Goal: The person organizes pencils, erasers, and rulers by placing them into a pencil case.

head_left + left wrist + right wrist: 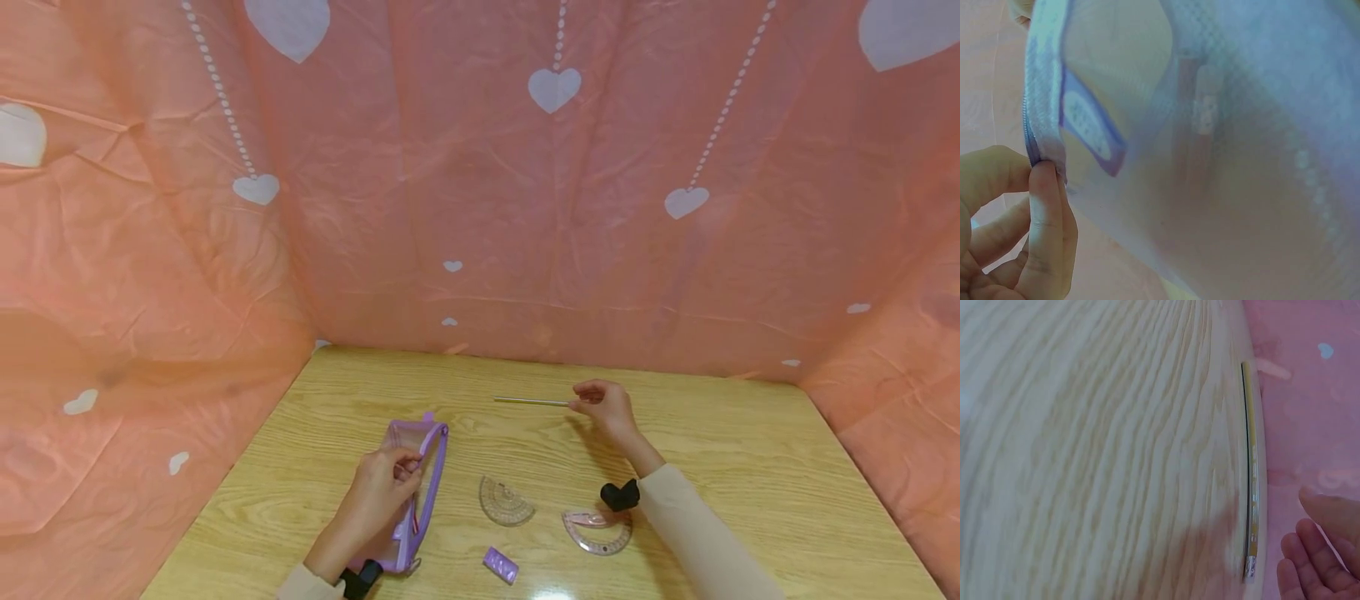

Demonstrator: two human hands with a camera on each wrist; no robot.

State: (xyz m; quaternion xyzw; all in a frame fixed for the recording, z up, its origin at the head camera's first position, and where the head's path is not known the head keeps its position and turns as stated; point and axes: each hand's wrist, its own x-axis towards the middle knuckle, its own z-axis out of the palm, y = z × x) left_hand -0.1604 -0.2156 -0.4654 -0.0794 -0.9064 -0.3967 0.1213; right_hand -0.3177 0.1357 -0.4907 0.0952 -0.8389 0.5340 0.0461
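My left hand pinches the zipped edge of a purple see-through pencil case, which stands open on the table. In the left wrist view, thumb and fingers close on the zipper edge; slim reddish items show dimly through the mesh. My right hand is by the right end of a pencil. The right wrist view has this pencil lying on the tabletop, its metal-banded end nearest the hand. There the loosely bent fingers are apart from it.
Between the arms lie a clear protractor, a second, pinkish protractor near the right wrist, and a small purple block. A pink sheet with white hearts walls the wooden table at the back and sides.
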